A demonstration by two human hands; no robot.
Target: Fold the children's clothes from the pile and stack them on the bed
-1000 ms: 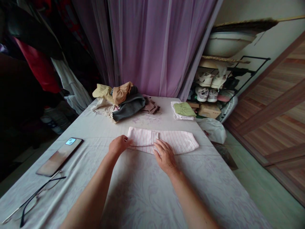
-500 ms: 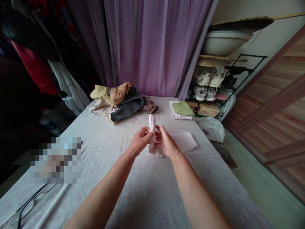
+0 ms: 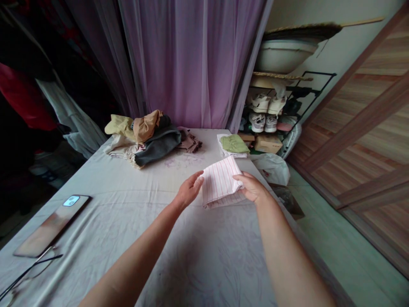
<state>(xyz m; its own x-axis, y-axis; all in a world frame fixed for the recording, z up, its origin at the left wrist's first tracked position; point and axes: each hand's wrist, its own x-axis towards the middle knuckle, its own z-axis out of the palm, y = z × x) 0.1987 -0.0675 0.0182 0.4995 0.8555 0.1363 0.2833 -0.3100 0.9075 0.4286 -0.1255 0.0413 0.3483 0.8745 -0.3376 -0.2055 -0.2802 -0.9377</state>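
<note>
A folded white cloth item with thin pink stripes (image 3: 220, 181), perhaps a garment, is held between my hands just above the bed-like surface. My left hand (image 3: 191, 188) pinches its left edge near the upper corner. At the opposite side, my right hand (image 3: 252, 186) has thumb and fingers closed on the right edge. The lower edge hangs slightly open, showing layers. Beyond it lies a small folded stack, with a green cloth (image 3: 234, 144) on top of white cloth (image 3: 223, 149).
A loose heap of clothes (image 3: 156, 140) lies at the far left, beside brown folded cloth (image 3: 191, 143). A phone (image 3: 53, 226) and eyeglasses (image 3: 30, 270) rest at the near left. Purple curtains (image 3: 185, 64) hang behind. A shoe rack (image 3: 306, 91) stands beyond the right edge.
The striped cloth was bunched upright between close hands; now it is spread into a flat folded panel. My hands have moved apart, the right one rightward. The view has shifted slightly right.
</note>
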